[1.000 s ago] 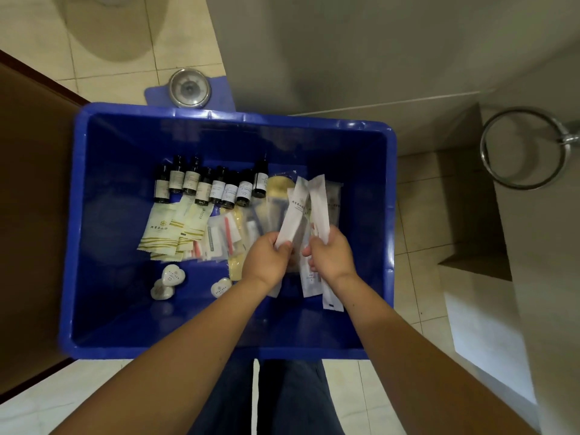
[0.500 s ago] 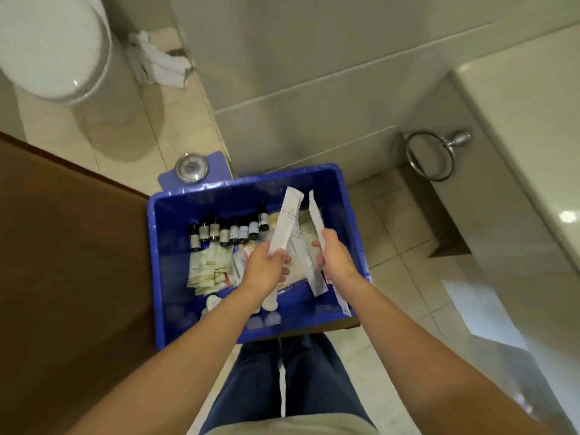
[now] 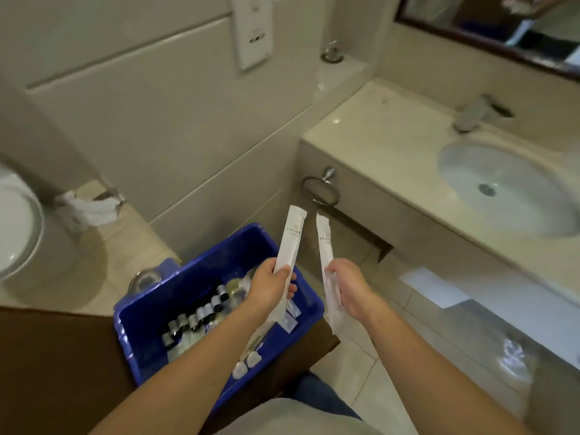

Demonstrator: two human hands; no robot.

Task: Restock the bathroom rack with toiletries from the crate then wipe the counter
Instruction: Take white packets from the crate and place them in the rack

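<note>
We hold two long white packets, one per hand. Left hand (image 3: 271, 285) grips the left packet (image 3: 290, 238) at its lower half, fingers curled round it, thumb on top. Right hand (image 3: 350, 288) is curled round the right packet (image 3: 324, 243) mid-length. Both packets tilt up, tips near the towel ring (image 3: 320, 189), not touching each other. The left hand is over the crate's (image 3: 150, 324) right end; the right hand is past its edge, above the floor. Crate is blue and sits on a brown surface (image 3: 56, 356). It holds a row of dark bottles (image 3: 201, 313), sachets and small white soaps (image 3: 246, 364). Counter (image 3: 376, 136) with sink (image 3: 502, 183) and faucet (image 3: 470, 116) is to the right. Toilet (image 3: 15, 221) is at far left.
</note>
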